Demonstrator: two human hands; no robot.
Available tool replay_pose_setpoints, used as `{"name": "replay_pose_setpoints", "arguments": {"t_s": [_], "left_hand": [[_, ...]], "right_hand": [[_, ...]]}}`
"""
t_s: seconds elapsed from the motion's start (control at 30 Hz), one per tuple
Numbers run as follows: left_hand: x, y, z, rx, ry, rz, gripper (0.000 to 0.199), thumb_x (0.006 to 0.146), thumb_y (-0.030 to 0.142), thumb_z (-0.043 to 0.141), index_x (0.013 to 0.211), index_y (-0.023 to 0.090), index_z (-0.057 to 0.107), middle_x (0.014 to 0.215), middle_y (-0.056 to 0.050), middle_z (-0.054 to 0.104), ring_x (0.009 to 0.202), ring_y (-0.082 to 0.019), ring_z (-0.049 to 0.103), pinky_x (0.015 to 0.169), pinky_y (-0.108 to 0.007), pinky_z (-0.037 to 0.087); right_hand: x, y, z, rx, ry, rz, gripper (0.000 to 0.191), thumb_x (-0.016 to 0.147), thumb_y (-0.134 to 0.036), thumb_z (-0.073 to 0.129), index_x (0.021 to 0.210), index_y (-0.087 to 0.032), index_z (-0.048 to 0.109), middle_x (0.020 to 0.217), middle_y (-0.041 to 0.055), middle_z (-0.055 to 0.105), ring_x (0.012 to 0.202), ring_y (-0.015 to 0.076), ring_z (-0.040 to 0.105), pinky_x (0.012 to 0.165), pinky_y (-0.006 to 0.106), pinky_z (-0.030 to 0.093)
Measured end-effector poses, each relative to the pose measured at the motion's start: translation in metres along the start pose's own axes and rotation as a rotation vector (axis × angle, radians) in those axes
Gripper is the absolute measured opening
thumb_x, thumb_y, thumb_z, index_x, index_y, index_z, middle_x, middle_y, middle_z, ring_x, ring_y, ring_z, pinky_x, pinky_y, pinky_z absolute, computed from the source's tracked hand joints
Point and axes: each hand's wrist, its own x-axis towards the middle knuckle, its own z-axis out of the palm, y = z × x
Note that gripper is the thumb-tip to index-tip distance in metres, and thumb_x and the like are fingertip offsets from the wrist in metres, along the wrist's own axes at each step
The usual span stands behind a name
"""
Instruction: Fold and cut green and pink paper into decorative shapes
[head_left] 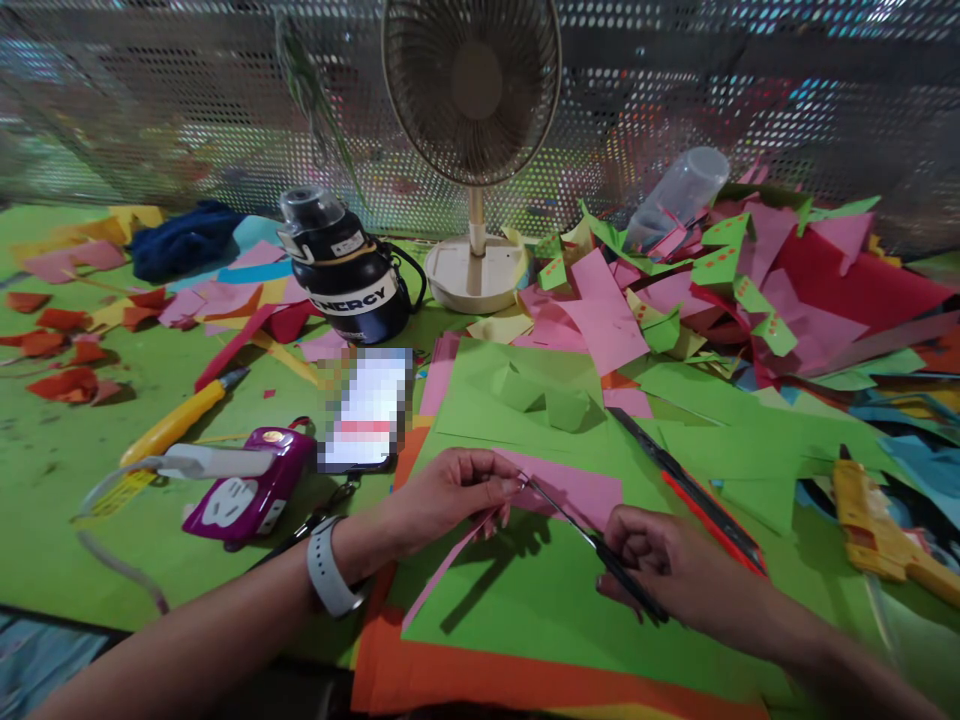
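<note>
A fan (pixel 478 95) stands at the back of the green desk (pixel 45 520) before a mesh screen (pixel 225 120), with a dark bottle (pixel 349 285) and a lit phone (pixel 369 405) to its left. Farther left lie a blue cloth (pixel 184 238), orange scraps (pixel 64 385), a yellow tool (pixel 180 418) and a purple device (pixel 259 490). On the right, a clear cup (pixel 679 195) leans among heaped scraps (pixel 604 310), nearer than which lie a red-and-black cutter (pixel 694 490) and a yellow glue gun (pixel 870 520).

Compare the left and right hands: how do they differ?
Grip: the left hand pinches a pink strip at its fingertips; the right hand curls round a black-handled tool, likely scissors.
Wrist: the left hand's wears a pale band; the right hand's is bare.
Shared: both are over the green sheet.
</note>
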Motion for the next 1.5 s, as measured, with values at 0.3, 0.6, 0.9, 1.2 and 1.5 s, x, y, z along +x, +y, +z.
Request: {"name": "replay_pose_setpoints", "arguments": {"t_s": [0.3,0.6,0.9,1.2,1.5], "left_hand": [[-0.0008,-0.0009,-0.0005,-0.007,-0.028,-0.043,0.027,0.078,0.041,0.072,0.093,0.019,0.07,0.058,0.002,0.063,0.047,-0.008,0.054,0.044,-0.019,0.037],[-0.0004,-0.0047,-0.0035,-0.117,-0.02,-0.068,0.027,0.077,0.036,0.075,0.097,0.019,0.07,0.061,0.002,0.067,0.049,-0.007,0.058,0.043,-0.017,0.038],[0.0002,-0.0072,-0.0043,-0.11,-0.025,-0.072,0.031,0.078,0.036,0.075,0.101,0.016,0.069,0.062,0.001,0.067,0.05,-0.008,0.059,0.043,-0.017,0.039],[0.0009,-0.0064,-0.0033,-0.103,-0.007,-0.086,0.03,0.076,0.037,0.076,0.098,0.017,0.07,0.061,0.002,0.067,0.049,-0.007,0.058,0.042,-0.016,0.04],[-0.0003,-0.0066,-0.0035,-0.083,-0.004,-0.103,0.036,0.074,0.041,0.077,0.1,0.017,0.07,0.059,0.003,0.066,0.048,-0.007,0.058,0.041,-0.015,0.04]], "right_hand": [[0.0013,0.0048,-0.0004,0.04,0.008,-0.016,0.043,0.068,-0.046,0.08,0.073,-0.021,0.046,0.059,-0.008,0.044,0.054,0.0072,0.039,0.047,0.019,0.03],[0.0022,0.0047,-0.0017,0.116,-0.004,-0.008,0.043,0.068,-0.046,0.08,0.073,-0.021,0.046,0.062,-0.0074,0.045,0.056,0.0074,0.041,0.05,0.018,0.035],[0.0006,0.0032,-0.0024,0.085,0.018,0.007,0.044,0.068,-0.048,0.08,0.073,-0.02,0.046,0.061,-0.0072,0.045,0.055,0.0073,0.041,0.048,0.018,0.033],[0.002,0.0056,-0.002,0.074,0.011,-0.008,0.043,0.071,-0.047,0.078,0.073,-0.02,0.044,0.059,-0.0079,0.044,0.053,0.0062,0.039,0.046,0.017,0.031],[0.0027,0.0086,-0.002,0.03,0.032,-0.008,0.047,0.069,-0.053,0.077,0.073,-0.02,0.044,0.058,-0.0078,0.043,0.053,0.0066,0.04,0.046,0.018,0.031]]}}
